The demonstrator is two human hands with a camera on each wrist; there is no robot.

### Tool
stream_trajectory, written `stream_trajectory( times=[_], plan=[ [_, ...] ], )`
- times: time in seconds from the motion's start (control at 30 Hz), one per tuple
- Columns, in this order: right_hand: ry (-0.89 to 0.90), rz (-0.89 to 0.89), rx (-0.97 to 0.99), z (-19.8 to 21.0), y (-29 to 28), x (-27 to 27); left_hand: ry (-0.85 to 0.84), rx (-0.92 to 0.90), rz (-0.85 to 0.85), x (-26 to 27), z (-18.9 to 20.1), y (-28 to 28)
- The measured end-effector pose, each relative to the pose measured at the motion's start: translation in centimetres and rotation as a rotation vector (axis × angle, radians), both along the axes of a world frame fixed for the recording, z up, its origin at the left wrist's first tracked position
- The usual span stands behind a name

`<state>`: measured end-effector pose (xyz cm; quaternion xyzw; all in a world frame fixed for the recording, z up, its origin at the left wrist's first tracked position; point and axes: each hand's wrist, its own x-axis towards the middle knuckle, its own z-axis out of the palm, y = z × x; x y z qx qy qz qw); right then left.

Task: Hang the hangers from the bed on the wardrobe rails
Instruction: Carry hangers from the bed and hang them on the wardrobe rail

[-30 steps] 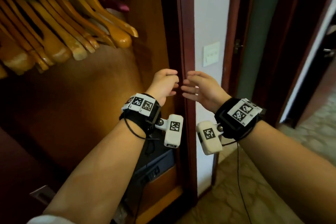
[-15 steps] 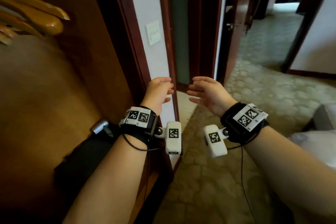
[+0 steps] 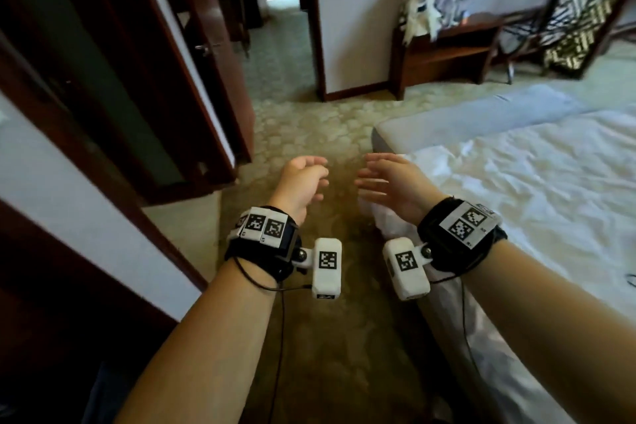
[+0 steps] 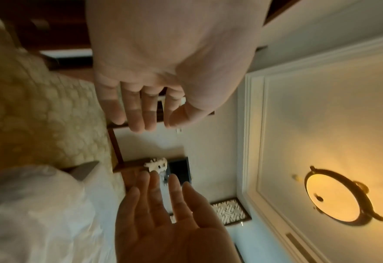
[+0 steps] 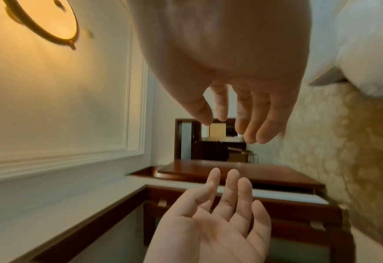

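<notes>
At your far left a dark wooden door (image 3: 206, 72) stands open, its edge close to the carpet (image 3: 309, 120) strip you face. Your left hand (image 3: 303, 182) hangs over that carpet, fingers loosely curled, gripping nothing. Your right hand (image 3: 392, 186) is just beside it, palms facing, apart, fingers nearly straight and slightly spread, also bare. It sits over the bed (image 3: 533, 189) corner, whose near edge runs along your right forearm. Open carpet lies between door and bed, leading to a doorway. No hangers show on the visible part of the bed.
</notes>
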<state>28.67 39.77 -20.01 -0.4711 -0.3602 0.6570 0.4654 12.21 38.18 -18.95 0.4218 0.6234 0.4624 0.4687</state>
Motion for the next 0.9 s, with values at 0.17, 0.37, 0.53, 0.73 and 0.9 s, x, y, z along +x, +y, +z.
stream_trajectory(
  times=[0.17,0.37,0.53,0.73,0.9],
  plan=[
    [0.011,-0.156,-0.005,-0.6,0.2,12.2,0.003,-0.034,-0.195,11.9,-0.3,3.5],
    [0.050,-0.343,-0.046,-2.5,-0.1,27.1,0.023,-0.084,-0.401,28.0,-1.7,6.1],
    [0.086,-0.510,-0.059,-4.0,-1.1,40.1,0.055,-0.133,-0.585,41.5,-3.6,6.6],
    [0.098,-0.712,-0.117,-6.4,-4.5,51.2,0.086,-0.206,-0.761,52.6,-6.1,6.1],
    [0.133,-0.832,-0.165,-8.0,-6.5,56.5,0.116,-0.259,-0.872,59.4,-8.0,6.0]
  ],
)
